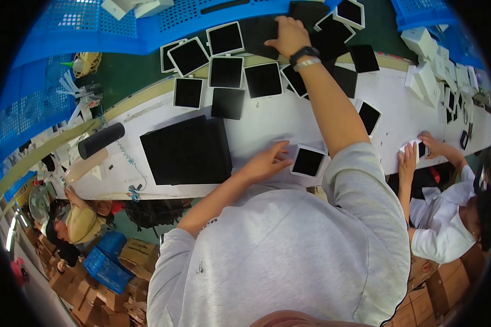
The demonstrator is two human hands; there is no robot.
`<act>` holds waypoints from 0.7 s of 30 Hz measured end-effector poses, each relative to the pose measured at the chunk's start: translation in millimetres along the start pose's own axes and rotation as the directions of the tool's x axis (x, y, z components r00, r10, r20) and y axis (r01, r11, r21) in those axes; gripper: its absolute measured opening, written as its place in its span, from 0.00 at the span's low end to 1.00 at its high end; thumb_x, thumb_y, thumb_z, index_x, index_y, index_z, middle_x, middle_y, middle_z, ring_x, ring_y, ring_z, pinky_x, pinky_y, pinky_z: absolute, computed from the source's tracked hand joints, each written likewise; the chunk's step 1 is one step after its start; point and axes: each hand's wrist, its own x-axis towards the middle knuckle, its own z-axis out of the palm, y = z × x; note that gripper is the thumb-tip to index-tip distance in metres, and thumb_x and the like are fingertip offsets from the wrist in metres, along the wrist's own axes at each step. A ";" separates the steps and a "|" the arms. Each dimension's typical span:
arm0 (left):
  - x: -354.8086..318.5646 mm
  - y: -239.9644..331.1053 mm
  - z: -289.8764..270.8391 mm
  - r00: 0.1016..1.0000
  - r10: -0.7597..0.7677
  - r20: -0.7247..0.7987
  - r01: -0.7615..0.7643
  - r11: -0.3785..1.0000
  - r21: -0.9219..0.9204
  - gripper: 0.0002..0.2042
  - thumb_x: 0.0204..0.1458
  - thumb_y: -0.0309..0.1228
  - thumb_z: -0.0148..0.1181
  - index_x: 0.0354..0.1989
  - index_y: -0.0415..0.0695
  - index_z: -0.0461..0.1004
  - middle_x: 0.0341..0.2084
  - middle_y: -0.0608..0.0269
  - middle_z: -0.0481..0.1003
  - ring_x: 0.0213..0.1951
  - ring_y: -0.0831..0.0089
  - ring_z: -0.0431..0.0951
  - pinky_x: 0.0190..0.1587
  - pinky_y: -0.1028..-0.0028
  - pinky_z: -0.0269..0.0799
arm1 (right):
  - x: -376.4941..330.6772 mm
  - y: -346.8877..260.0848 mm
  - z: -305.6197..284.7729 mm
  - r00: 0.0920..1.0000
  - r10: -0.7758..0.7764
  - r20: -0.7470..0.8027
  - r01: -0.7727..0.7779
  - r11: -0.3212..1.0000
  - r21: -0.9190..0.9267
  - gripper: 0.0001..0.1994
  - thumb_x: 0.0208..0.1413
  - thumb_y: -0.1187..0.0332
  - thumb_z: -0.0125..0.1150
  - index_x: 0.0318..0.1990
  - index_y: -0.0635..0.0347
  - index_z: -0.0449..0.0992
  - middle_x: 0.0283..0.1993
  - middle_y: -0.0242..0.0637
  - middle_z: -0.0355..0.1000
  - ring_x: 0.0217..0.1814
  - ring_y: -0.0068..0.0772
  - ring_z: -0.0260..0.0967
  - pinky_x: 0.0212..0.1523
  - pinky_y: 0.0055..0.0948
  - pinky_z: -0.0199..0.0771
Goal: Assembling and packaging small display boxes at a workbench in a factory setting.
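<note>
My left hand [266,163] is low over the near edge of the white table, its fingers apart and nothing in them. Just right of its fingertips lies a small white box [309,161] with a black inside. My right arm stretches to the far side, a dark watch on the wrist. There my right hand [290,38] rests among flat black pieces [259,36], thumb spread away from the fingers; I see nothing gripped in it. Several white-rimmed boxes with black insides [226,72] stand below and left of it. A large black stack [183,150] lies left of my left hand.
Blue perforated crates [174,22] line the far side. A black cylinder [101,140] lies at the left. On the right, a co-worker's hands [420,150] hold a small white box near piled white boxes [425,71]. Another person [84,220] is at the far left, near cardboard boxes [139,256].
</note>
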 end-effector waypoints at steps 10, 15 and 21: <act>-83.5 19.8 -130.3 0.524 0.342 -0.780 0.005 0.915 0.405 0.09 0.49 0.26 0.64 0.40 0.40 0.77 0.37 0.59 0.77 0.40 0.69 0.76 0.45 0.74 0.71 | -64.9 -22.0 -40.3 0.939 -0.024 0.344 -0.301 0.429 0.851 0.13 0.56 0.65 0.62 0.44 0.63 0.73 0.40 0.28 0.73 0.42 0.18 0.67 0.44 0.20 0.67; -34.0 35.6 -223.2 0.349 0.334 -0.875 0.017 0.932 0.363 0.12 0.52 0.33 0.63 0.40 0.38 0.77 0.34 0.58 0.78 0.37 0.67 0.77 0.45 0.73 0.71 | -111.5 -59.8 -19.6 0.696 -0.595 0.402 0.084 0.623 0.778 0.17 0.50 0.64 0.63 0.46 0.60 0.73 0.48 0.41 0.71 0.50 0.42 0.69 0.50 0.33 0.70; 74.2 18.4 -305.0 0.505 0.186 -0.843 0.303 0.876 0.375 0.26 0.48 0.49 0.62 0.50 0.44 0.72 0.32 0.48 0.78 0.38 0.54 0.78 0.44 0.64 0.72 | -144.9 -106.1 29.8 0.857 -0.326 0.400 0.109 0.871 0.478 0.13 0.51 0.64 0.62 0.45 0.49 0.75 0.64 0.40 0.59 0.45 0.47 0.73 0.42 0.40 0.75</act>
